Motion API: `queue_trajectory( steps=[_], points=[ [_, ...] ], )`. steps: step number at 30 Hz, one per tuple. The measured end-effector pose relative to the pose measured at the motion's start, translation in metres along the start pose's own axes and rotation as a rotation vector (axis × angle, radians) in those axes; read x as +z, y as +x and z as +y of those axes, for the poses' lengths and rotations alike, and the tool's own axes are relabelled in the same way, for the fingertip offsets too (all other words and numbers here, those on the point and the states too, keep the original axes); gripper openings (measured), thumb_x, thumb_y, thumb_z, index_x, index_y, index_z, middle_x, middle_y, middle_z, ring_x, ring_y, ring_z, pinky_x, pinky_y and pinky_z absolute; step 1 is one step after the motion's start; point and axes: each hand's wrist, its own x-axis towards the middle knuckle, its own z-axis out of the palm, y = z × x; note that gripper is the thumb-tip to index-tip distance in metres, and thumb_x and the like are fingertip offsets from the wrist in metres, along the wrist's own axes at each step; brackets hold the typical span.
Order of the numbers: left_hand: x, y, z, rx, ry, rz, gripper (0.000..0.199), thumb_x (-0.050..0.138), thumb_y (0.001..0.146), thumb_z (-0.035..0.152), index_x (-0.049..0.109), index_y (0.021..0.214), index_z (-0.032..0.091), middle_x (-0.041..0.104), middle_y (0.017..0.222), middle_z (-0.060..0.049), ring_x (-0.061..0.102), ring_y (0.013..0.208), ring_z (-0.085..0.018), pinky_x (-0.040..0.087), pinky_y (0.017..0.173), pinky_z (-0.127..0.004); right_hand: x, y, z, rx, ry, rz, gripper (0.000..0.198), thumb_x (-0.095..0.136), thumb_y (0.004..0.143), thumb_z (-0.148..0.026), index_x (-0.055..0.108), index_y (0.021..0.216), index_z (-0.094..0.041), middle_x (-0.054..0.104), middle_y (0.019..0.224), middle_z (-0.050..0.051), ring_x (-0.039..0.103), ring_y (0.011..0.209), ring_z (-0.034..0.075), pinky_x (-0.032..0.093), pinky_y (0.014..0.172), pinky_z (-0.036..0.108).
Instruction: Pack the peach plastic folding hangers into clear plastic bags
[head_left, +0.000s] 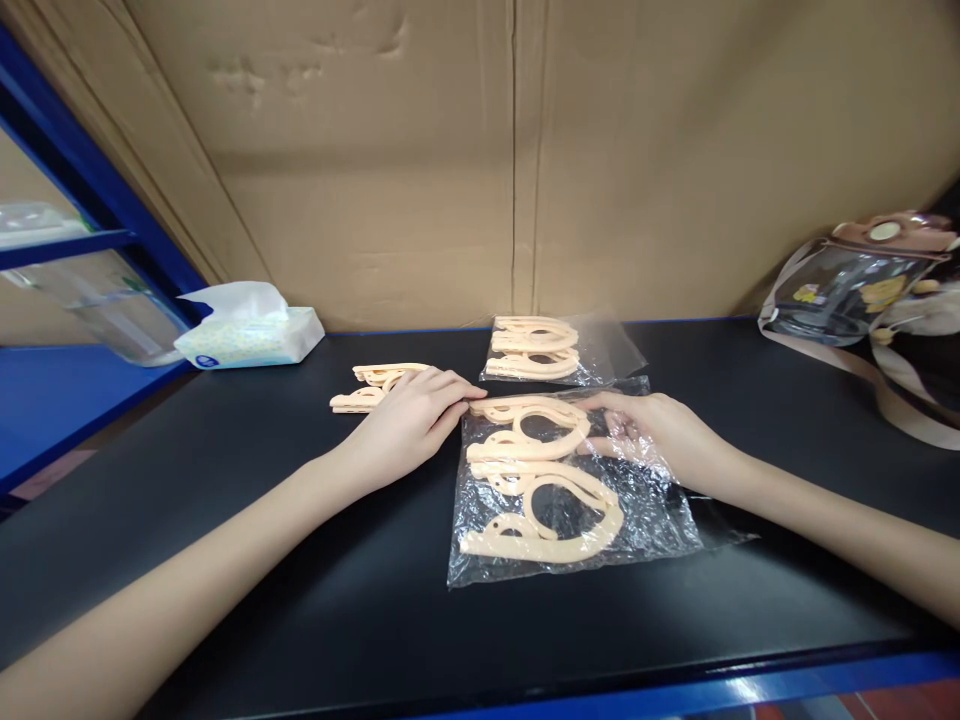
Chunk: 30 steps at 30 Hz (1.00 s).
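Note:
A clear plastic bag [660, 520] lies on the black table with several beige folding hangers [570, 545] inside it. My left hand [420, 410] is at the bag's upper left corner, its fingers and thumb closed on the edge by the end of the top hanger. From the right, my right hand [645, 425] reaches into the bag, with crinkled film over its fingers. Its thumb and forefinger close around the curved end of the top hanger. Partly covered by my left hand are loose beige hangers [360, 400].
Behind lies another clear bag [607, 350] of beige hangers. A tissue pack [255, 335] stands at the back left, near a blue shelf frame [97, 190]. A clear bottle [832, 290] with a strap is at the back right. Cardboard [375, 180] walls the rear edge.

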Motion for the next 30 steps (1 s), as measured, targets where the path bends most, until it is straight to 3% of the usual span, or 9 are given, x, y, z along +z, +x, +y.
queue_trajectory(
  steps=[2, 5, 11, 30],
  points=[
    [-0.009, -0.002, 0.006, -0.009, -0.016, -0.025, 0.028, 0.037, 0.097, 0.026, 0.056, 0.116, 0.02, 0.061, 0.115, -0.006, 0.054, 0.106, -0.021, 0.041, 0.092, -0.037, 0.0, -0.001, -0.001, 0.001, -0.012, 0.013, 0.044, 0.054, 0.085, -0.058, 0.063, 0.116, -0.028, 0.064, 0.067, -0.002, 0.06, 0.06, 0.017, 0.037, 0.054, 0.026],
    [-0.023, -0.005, 0.017, -0.07, -0.047, -0.128, 0.022, 0.045, 0.093, 0.034, 0.06, 0.097, 0.02, 0.064, 0.096, -0.003, 0.058, 0.088, -0.019, 0.044, 0.077, -0.031, 0.0, -0.001, -0.001, -0.003, -0.008, 0.023, 0.044, 0.053, 0.086, -0.058, 0.063, 0.115, -0.028, 0.064, 0.066, -0.002, 0.059, 0.059, 0.016, 0.037, 0.053, 0.026],
    [-0.033, -0.007, 0.026, -0.162, -0.01, -0.274, 0.03, 0.052, 0.086, 0.047, 0.057, 0.072, 0.02, 0.06, 0.074, 0.001, 0.055, 0.065, -0.015, 0.036, 0.058, -0.027, 0.0, 0.0, 0.0, -0.001, 0.01, 0.013, 0.046, 0.055, 0.084, -0.06, 0.064, 0.115, -0.027, 0.063, 0.066, -0.002, 0.058, 0.059, 0.015, 0.035, 0.053, 0.025],
    [-0.03, -0.007, 0.023, -0.156, -0.136, -0.385, 0.039, 0.042, 0.093, 0.048, 0.055, 0.07, 0.02, 0.055, 0.065, 0.002, 0.049, 0.055, -0.012, 0.032, 0.051, -0.024, -0.001, -0.001, -0.003, 0.017, -0.012, 0.024, 0.046, 0.054, 0.084, -0.06, 0.065, 0.112, -0.025, 0.064, 0.067, -0.002, 0.058, 0.057, 0.016, 0.037, 0.054, 0.025]
  ],
)
